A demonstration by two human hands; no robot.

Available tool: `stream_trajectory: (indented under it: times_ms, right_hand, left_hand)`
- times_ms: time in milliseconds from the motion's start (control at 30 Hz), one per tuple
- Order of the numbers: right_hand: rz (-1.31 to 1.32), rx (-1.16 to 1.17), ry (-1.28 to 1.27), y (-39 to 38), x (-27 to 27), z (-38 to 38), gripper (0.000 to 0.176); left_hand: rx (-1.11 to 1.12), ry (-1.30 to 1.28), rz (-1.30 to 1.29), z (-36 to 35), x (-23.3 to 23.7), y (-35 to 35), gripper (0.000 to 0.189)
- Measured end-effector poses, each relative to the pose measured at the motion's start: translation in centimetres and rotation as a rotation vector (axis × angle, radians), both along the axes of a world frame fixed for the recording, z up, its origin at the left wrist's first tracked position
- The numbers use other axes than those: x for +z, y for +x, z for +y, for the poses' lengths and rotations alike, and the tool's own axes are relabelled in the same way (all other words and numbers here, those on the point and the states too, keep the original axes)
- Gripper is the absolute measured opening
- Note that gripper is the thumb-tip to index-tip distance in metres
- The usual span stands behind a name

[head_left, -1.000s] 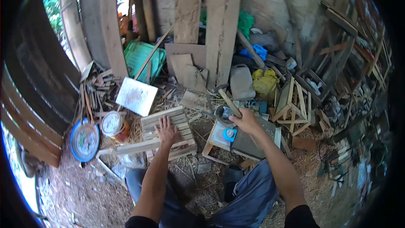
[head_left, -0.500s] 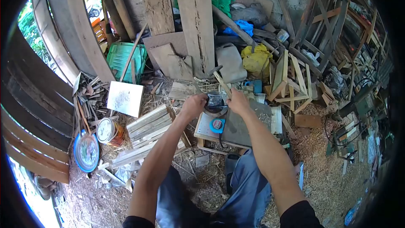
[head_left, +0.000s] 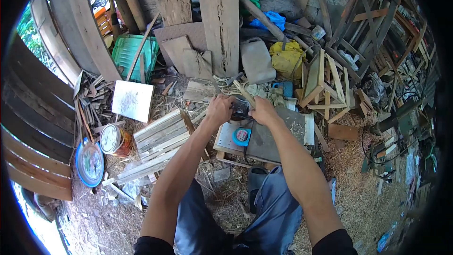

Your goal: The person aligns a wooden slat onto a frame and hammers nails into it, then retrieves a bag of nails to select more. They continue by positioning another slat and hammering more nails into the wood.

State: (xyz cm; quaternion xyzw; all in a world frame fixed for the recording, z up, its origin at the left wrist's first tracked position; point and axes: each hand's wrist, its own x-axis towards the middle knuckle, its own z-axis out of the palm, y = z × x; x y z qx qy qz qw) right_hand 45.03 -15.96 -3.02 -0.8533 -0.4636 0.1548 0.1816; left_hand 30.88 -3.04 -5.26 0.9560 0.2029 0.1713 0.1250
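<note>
My left hand (head_left: 221, 108) is closed at the left side of a dark round container (head_left: 241, 106); a thin blade-like piece sticks up beyond its fingers. My right hand (head_left: 262, 112) is closed on a hammer (head_left: 242, 89) with a wooden handle, its dark head pointing away from me. A dark thin tool shows low between the hands, too small to make out. Just in front of the container, a blue tape measure (head_left: 241, 136) lies on the low bench (head_left: 269, 147), beside a grey board.
Slatted wood (head_left: 160, 141), a paint can (head_left: 115, 140) and a blue-rimmed basin (head_left: 89, 164) stand left. A white board (head_left: 132, 101) and green crate (head_left: 135, 56) are behind them. Wooden frames (head_left: 326, 85) and a yellow bag (head_left: 287, 60) lie at the back right.
The view has shifted slightly. The hammer in my right hand is now lower and more tilted to the left, and both hands remain near the container.
</note>
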Motion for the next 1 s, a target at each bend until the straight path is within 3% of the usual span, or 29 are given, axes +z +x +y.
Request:
stream_trajectory:
  times_ms: [133, 267, 367, 433, 533, 667, 733, 900, 967, 1000]
  right_hand:
    - [0.008, -0.012, -0.016, -0.7, 0.2, 0.5, 0.039]
    - [-0.025, -0.005, -0.033, -2.1, 0.3, 0.8, 0.038]
    - [-0.160, 0.013, 0.115, -2.6, 0.1, 1.4, 0.040]
    - [-0.159, -0.047, 0.025, -3.2, 1.9, 1.8, 0.036]
    - [-0.183, -0.101, 0.136, -5.1, 3.7, 2.3, 0.035]
    - [-0.098, 0.024, 0.199, -9.6, 6.8, 3.4, 0.029]
    - [-0.281, 0.115, 0.219, -11.8, 7.4, 3.9, 0.030]
    - [-0.360, 0.339, 0.286, -17.9, 5.0, 5.9, 0.033]
    - [-0.290, 0.484, 0.531, -20.9, 4.2, 6.3, 0.029]
    - [-0.109, 0.515, 0.498, -23.2, 4.7, 6.2, 0.030]
  left_hand:
    - [0.065, 0.008, 0.108, -0.7, 0.5, -0.6, 0.031]
    - [0.061, 0.047, 0.047, -1.2, -0.6, -0.4, 0.030]
    - [0.096, 0.050, 0.016, -0.8, -0.3, -0.7, 0.024]
    - [0.111, 0.008, -0.073, -0.6, 0.7, -1.4, 0.018]
    - [0.187, -0.045, 0.043, 0.2, 3.3, -4.1, 0.016]
    - [0.335, -0.102, -0.063, 1.6, 6.1, -12.3, 0.013]
    - [0.416, -0.094, -0.165, 2.2, 7.3, -16.9, 0.010]
    - [0.645, -0.347, -0.417, 2.1, 7.0, -31.7, 0.023]
    - [0.759, -0.428, -0.358, -0.3, 9.8, -36.5, 0.026]
    - [0.758, -0.619, -0.327, -0.1, 9.2, -39.2, 0.029]
